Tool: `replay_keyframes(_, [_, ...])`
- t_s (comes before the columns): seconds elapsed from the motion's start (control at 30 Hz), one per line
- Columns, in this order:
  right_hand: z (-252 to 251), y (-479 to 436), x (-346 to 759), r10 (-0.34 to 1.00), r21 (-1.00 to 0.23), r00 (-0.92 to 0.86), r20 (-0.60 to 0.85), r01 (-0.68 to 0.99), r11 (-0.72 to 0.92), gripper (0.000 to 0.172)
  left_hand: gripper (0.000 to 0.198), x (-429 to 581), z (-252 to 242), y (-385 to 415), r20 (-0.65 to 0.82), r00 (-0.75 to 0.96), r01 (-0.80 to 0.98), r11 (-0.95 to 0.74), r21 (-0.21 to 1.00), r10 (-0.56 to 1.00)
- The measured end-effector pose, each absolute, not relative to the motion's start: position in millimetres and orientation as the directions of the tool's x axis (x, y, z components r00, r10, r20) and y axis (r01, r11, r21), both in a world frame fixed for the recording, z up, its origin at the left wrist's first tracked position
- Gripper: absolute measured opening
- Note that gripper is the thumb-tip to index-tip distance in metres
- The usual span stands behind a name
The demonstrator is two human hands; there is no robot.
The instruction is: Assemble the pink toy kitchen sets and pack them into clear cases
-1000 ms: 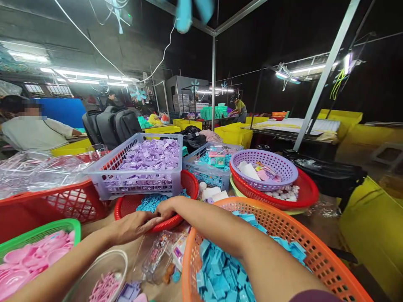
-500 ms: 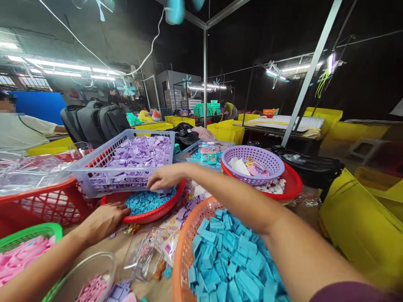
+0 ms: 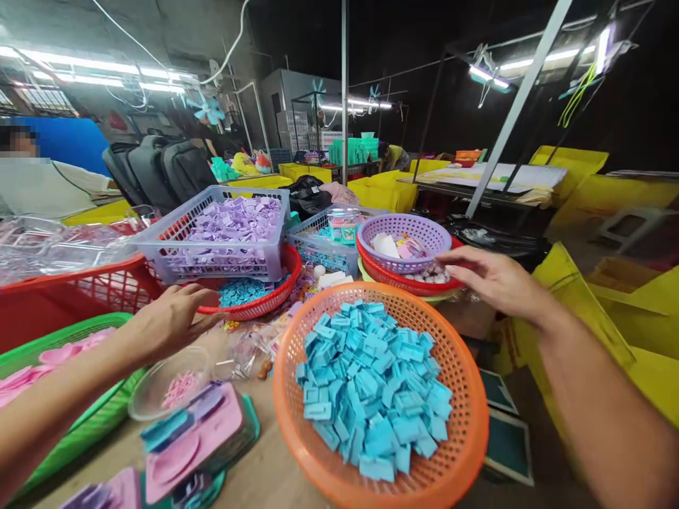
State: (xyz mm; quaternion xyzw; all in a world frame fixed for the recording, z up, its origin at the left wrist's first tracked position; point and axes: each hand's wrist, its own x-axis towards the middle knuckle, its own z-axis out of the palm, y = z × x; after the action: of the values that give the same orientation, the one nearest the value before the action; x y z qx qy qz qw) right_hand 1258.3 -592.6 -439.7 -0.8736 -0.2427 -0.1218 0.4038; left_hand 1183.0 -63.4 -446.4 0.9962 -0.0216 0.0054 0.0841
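My left hand [image 3: 170,318] rests on the near rim of a red round basket [image 3: 276,297] holding small blue pieces; its fingers curl loosely against the rim. My right hand [image 3: 491,279] hovers at the right, fingers spread and holding nothing, close to the stacked red basket [image 3: 419,286] that carries a purple round basket [image 3: 403,230]. Between my arms sits an orange round basket [image 3: 467,396] filled with blue plastic tiles [image 3: 371,385]. A lilac crate [image 3: 212,258] of purple pieces sits on the red basket.
A green basket [image 3: 79,339] with pink pieces, a clear bowl [image 3: 170,382] and a pink tray [image 3: 191,438] lie at the near left. A big red crate [image 3: 68,293] holds clear packaging. Yellow bins [image 3: 626,304] stand right. A seated person [image 3: 47,187] is at far left.
My right hand has swung from the red basket of blue pieces over to the right, near the purple and red baskets. The view tilted down; my left hand stayed by the red rim.
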Motion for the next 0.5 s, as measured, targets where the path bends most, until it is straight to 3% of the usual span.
replay_keyframes(0.1, [-502.3, -613.6, 1191.1, -0.039, -0.920, 0.954, 0.296, 0.273, -0.280, 0.043, 0.058, 1149.2, -445.6, -122.8, -0.169, 0.985, 0.014, -0.942, 0.335, -0.045])
replay_keyframes(0.17, [-537.0, -606.4, 1153.1, -0.151, -0.988, 0.979, 0.138, 0.126, -0.090, 0.046, 0.066, 1124.2, -454.8, -159.7, -0.275, 0.962, 0.115, -0.899, 0.423, -0.006])
replay_keyframes(0.27, [-565.4, -582.6, 1115.0, -0.114, -0.982, 0.993, -0.014, 0.007, 0.190, 0.046, 0.084, 1088.2, -473.7, -203.0, -0.380, 0.923, 0.301, -0.733, 0.609, 0.063])
replay_keyframes(0.37, [-569.1, -564.8, 1099.4, -0.003, -0.929, 0.998, -0.055, -0.050, 0.368, 0.046, 0.085, 1061.8, -491.7, -230.4, -0.546, 0.835, 0.521, -0.415, 0.746, 0.069])
replay_keyframes(0.5, [-561.4, -558.3, 1095.8, 0.051, -0.913, 0.997, -0.062, -0.077, 0.400, 0.052, 0.064, 1044.9, -510.1, -250.5, -0.699, 0.714, 0.701, 0.050, 0.712, -0.050])
